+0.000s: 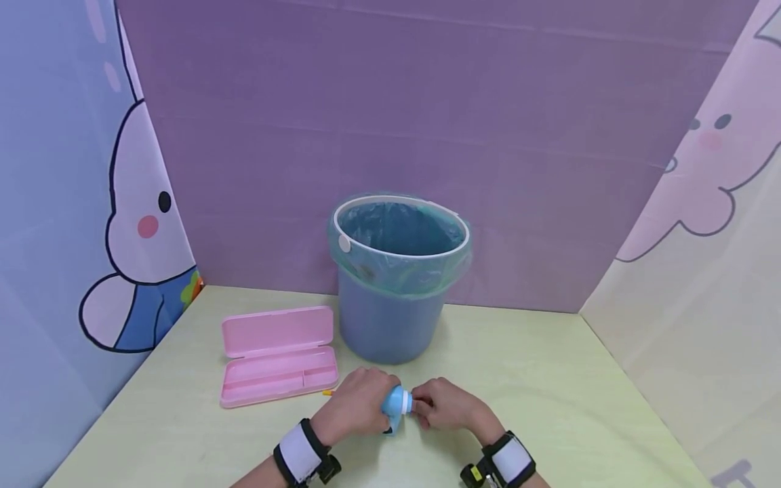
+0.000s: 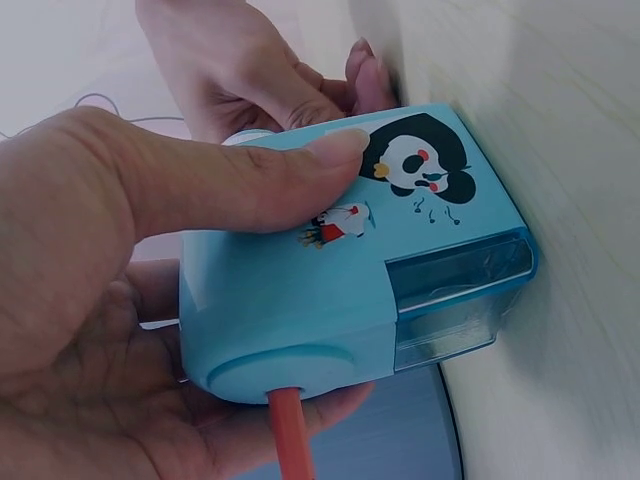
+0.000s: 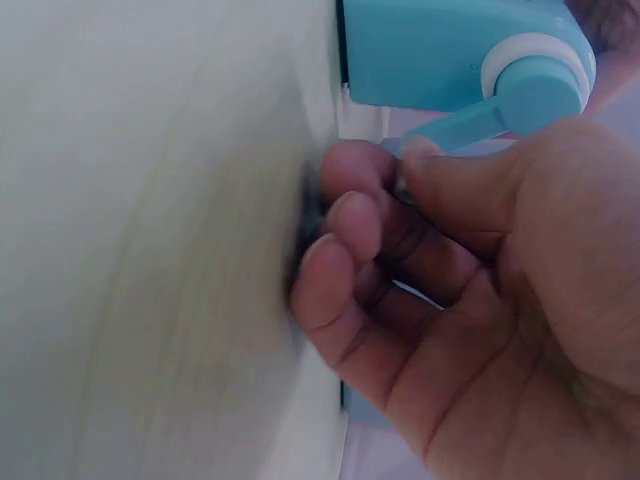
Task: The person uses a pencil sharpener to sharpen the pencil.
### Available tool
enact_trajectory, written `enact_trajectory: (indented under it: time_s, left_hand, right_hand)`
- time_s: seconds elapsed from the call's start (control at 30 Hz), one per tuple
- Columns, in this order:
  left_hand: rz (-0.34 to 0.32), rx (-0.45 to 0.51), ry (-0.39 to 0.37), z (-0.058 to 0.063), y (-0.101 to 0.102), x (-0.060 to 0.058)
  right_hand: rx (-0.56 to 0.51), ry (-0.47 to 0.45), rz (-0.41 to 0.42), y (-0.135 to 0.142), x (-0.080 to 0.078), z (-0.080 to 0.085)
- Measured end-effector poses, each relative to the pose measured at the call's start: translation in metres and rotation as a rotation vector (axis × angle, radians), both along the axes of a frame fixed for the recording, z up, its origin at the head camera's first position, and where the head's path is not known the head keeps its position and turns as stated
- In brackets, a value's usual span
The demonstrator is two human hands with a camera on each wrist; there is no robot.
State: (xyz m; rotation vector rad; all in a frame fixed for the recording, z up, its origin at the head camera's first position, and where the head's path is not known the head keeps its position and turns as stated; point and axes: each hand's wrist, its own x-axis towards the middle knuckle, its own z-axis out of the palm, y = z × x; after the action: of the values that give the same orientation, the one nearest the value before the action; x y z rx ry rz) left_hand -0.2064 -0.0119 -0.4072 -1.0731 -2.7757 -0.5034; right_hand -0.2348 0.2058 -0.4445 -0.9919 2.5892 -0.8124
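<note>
Left wrist view: the left hand wraps the blue pencil sharpener, thumb across its top; the right hand pinches its crank.

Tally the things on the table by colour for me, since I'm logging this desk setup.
Blue: 2, the bin and the pencil sharpener gripped by the left hand, its crank pinched by the right hand.
Pink: 1, the open pencil case.
Orange: 1, the pencil in the sharpener.
Total: 4.

Glossy blue plastic sharpener, clear drawer, matt wood-grain table
</note>
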Motion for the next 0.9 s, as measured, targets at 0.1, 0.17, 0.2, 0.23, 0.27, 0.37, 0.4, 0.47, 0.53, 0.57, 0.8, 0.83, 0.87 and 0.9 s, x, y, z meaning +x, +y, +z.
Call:
enact_trajectory:
  time_s: [0.1,0.17,0.2,0.23,0.27,0.37,0.4,0.47,0.53,0.57,0.8,0.83,0.87,0.9]
  left_hand:
    - [0.005,-0.010,-0.007,-0.0001,0.0002,0.0011]
    - [0.007,-0.015,-0.007,-0.0002,0.0004,0.0014]
    - [0.007,-0.019,-0.007,-0.0001,0.0005,0.0014]
    - [0.007,-0.020,-0.008,0.0000,0.0006,0.0014]
    - [0.006,-0.023,-0.009,0.0002,0.0007,0.0014]
    - [0.006,-0.025,-0.012,0.0007,0.0008,0.0012]
    - [0.006,-0.024,-0.015,0.0008,0.0008,0.0011]
    - [0.009,-0.020,-0.012,0.0008,0.0008,0.0008]
    - [0.014,-0.013,-0.003,0.0005,0.0010,0.0005]
    - [0.016,-0.011,0.003,0.0002,0.0011,0.0005]
    - [0.034,-0.006,0.032,-0.0022,0.0017,0.0008]
    - [0.036,-0.007,0.029,-0.0024,0.0017,0.0008]
    - [0.037,-0.006,0.025,-0.0024,0.0018,0.0009]
    - [0.038,-0.005,0.023,-0.0027,0.0020,0.0010]
  right_hand:
    - [0.015,-0.040,0.015,-0.0009,0.0026,0.0012]
    - [0.020,-0.063,0.017,-0.0010,0.0038,0.0026]
    - [0.019,-0.074,0.016,-0.0010,0.0043,0.0033]
    - [0.018,-0.088,0.014,-0.0009,0.0046,0.0040]
    - [0.016,-0.100,0.013,-0.0007,0.0048,0.0048]
    - [0.022,-0.133,0.018,-0.0003,0.0045,0.0057]
    - [0.029,-0.136,0.023,-0.0002,0.0043,0.0058]
    - [0.037,-0.140,0.034,-0.0002,0.0038,0.0058]
    - [0.044,-0.142,0.045,-0.0002,0.0036,0.0057]
    - [0.048,-0.140,0.053,-0.0002,0.0037,0.0058]
    - [0.029,-0.245,0.160,-0.0002,0.0084,0.0083]
    - [0.021,-0.262,0.176,-0.0002,0.0091,0.0088]
    - [0.012,-0.278,0.191,0.0000,0.0098,0.0092]
    - [0.008,-0.293,0.200,0.0002,0.0103,0.0092]
